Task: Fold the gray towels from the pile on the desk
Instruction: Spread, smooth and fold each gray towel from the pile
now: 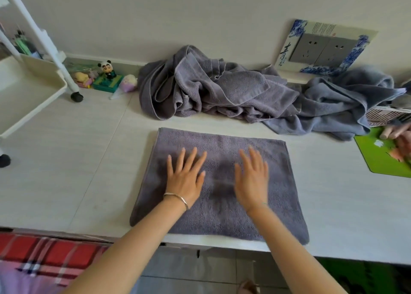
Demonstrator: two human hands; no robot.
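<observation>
**Table** [66,160]: pale surface spanning the view.

**Pile of gray towels** [211,89]: crumpled against the wall at the table's far side. Its long axis runs left to right, from centre toward the right.

**Folded towel** [222,142]: a flat, near-square panel at the table's near side, with its front hem at the table's lip. A strip of bare table separates it from the pile.

**Left hand** [185,178] and **right hand** [252,180]: these lie palm-down, side by side on the middle of the folded towel. The fingers are straight and spread, point toward the pile and grasp nothing. The right hand is blurred.

The step appears to be smoothing a finished fold. The pile lies straight ahead, beyond the fingertips, about equally near to both hands. Its bulk trails rightward, which slightly favours the right hand.

**Bracelet** [176,198]: thin band on the left wrist.
</observation>
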